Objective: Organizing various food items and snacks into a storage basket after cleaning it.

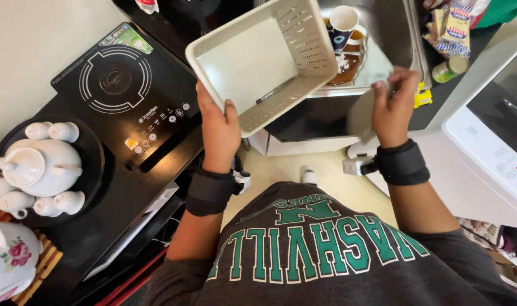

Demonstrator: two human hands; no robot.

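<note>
Left hand (220, 127) grips near rim of white plastic basket (252, 62), thumb over edge, fingers underneath; basket tilted over sink (408, 42), beside black hotplate (128, 90). Basket looks light, stiff, perforated walls, likely slick if wet; rim or corner is best hold. Right hand (393, 105) half-curled, fingertips pinching edge of thin shiny sheet by sink; exact grip hard to tell. Mug (343, 25) stands in sink behind basket. White tea set (34, 170) on desk, far left.
</note>
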